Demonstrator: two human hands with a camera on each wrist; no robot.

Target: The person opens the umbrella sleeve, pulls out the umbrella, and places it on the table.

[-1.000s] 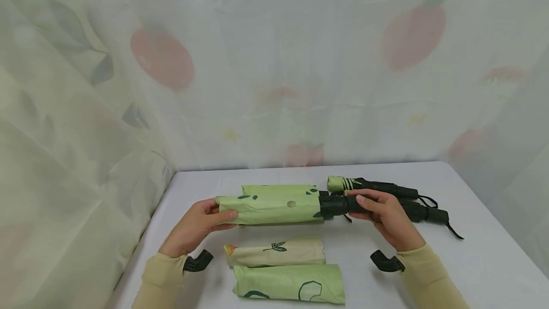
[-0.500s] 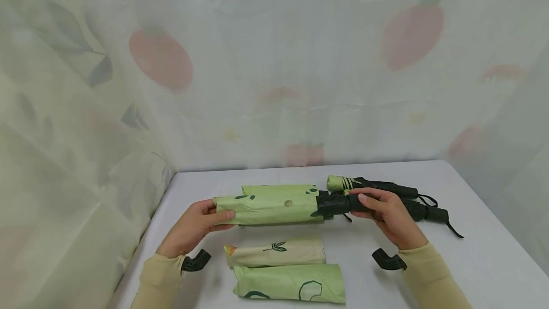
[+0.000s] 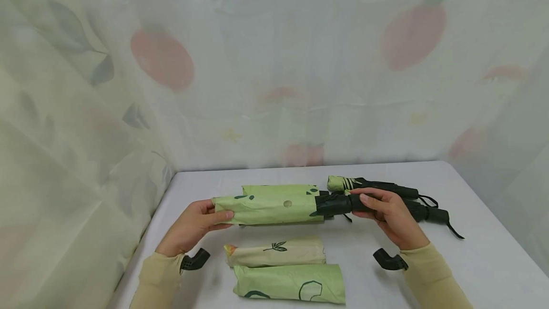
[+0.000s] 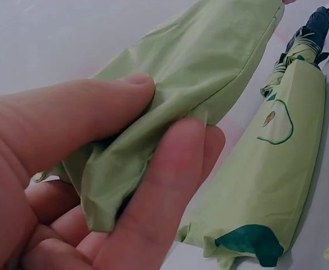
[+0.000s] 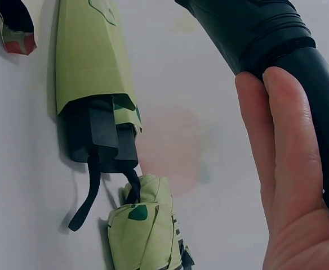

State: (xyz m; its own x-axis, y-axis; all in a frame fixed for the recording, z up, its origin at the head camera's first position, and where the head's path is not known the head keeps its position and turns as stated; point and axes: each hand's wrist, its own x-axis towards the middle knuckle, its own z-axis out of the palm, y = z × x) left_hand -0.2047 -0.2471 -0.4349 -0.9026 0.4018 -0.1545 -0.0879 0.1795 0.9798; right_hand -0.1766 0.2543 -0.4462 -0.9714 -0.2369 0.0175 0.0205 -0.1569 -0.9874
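Note:
A folding umbrella in a light green fabric sleeve [image 3: 266, 209] is held level above the table. My left hand [image 3: 193, 225] pinches the sleeve's left end; in the left wrist view, the bunched fabric [image 4: 119, 163] lies between thumb and fingers. From the sleeve's right end the umbrella's black part [image 3: 332, 205] sticks out. My right hand [image 3: 392, 216] grips it with thumb and fingers. Below, sleeved umbrellas [image 5: 91, 62] lie with black handles and a strap [image 5: 85, 194] protruding, partly hidden in the head view by the held one.
At the right lie folded umbrellas without sleeves, one green and black [image 3: 386, 187], another with a black handle [image 3: 435, 215] and strap. Nearer me lie a cream sleeve [image 3: 296, 252] and a green sleeve [image 3: 279, 283]. The white table [image 3: 480, 271] meets printed curtains behind and left.
My left hand and the green sleeve have shifted slightly left, and my right hand slightly right. A little more black shows between sleeve and right hand.

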